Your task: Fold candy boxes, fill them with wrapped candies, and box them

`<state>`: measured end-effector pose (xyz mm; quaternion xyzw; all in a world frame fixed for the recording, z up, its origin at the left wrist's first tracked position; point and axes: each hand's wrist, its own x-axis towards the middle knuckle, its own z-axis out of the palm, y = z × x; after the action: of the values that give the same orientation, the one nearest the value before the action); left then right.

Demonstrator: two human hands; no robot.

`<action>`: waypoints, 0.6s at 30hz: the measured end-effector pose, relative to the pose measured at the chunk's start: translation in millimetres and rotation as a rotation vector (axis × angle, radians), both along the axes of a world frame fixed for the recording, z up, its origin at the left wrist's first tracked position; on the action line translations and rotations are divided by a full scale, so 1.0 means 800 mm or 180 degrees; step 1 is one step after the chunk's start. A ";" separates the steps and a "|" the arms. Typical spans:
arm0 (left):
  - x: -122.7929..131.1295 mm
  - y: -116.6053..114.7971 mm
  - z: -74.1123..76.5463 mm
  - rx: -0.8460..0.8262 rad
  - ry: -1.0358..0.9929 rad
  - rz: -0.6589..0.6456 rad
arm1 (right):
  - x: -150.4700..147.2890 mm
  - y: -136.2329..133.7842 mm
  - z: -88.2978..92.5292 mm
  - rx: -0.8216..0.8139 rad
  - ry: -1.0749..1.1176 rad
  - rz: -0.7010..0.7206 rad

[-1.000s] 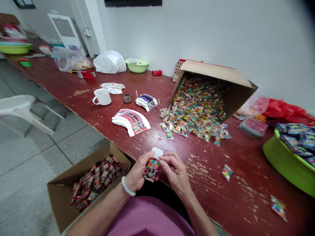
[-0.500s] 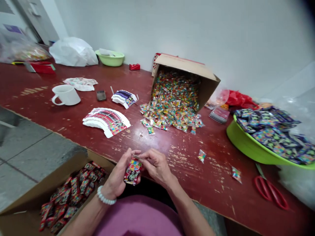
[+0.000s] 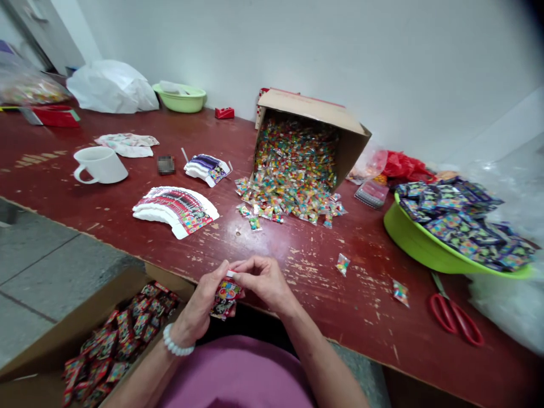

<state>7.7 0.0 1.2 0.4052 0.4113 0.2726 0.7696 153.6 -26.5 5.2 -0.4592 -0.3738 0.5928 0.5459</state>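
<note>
- Drawn down since the earlier frame, the white tab (image 3: 230, 273) is seen only as a thin strip above the printed packet (image 3: 225, 299), and the view has been swung to the right.
- The packet is held over the bench edge, between both hands, in a narrow grip: it is clasped by the left hand (image 3: 196, 303), which has a bead bracelet (image 3: 176, 341) at the wrist, while its top edge is pinched by the right hand (image 3: 266, 280).
- Red packets (image 3: 114, 340) are heaped in an open cardboard box (image 3: 55, 340) just left of the hands.
- Small candy bags (image 3: 293, 164) are piled inside a tipped carton (image 3: 312, 107) and spilled out across the bench (image 3: 361, 317).
- Dark printed packets (image 3: 463, 224) are heaped in a lime-green basin (image 3: 419, 243) at the right, near red scissors (image 3: 454, 320).
- A white cloth-like item (image 3: 172, 86) is held in a smaller green basin (image 3: 178, 102) by the wall.
- Curved stacks of printed cards (image 3: 174, 209) and a white mug (image 3: 100, 165) are set on the bench.
</note>
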 end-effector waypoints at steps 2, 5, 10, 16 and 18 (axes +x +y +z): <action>-0.003 0.002 -0.002 0.0005 -0.0017 0.0154 | -0.001 -0.003 -0.002 0.0272 -0.0422 -0.0112; -0.006 0.006 -0.005 -0.0241 -0.0183 0.0358 | -0.004 -0.013 -0.003 0.0954 -0.1345 -0.0216; -0.001 0.012 -0.007 -0.0915 -0.0563 0.1027 | -0.020 -0.031 -0.003 0.1496 -0.2756 -0.0122; -0.001 0.014 0.006 -0.1105 -0.0597 0.1323 | -0.038 -0.026 -0.007 0.1530 -0.4064 0.0198; -0.003 0.014 0.013 -0.0954 -0.0454 0.1427 | -0.043 -0.017 -0.008 0.1625 -0.4105 0.0244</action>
<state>5.5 11.5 11.5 0.1655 0.4712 0.4001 0.7684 119.4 -40.1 -1.2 -0.5634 -0.7673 0.1140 0.2844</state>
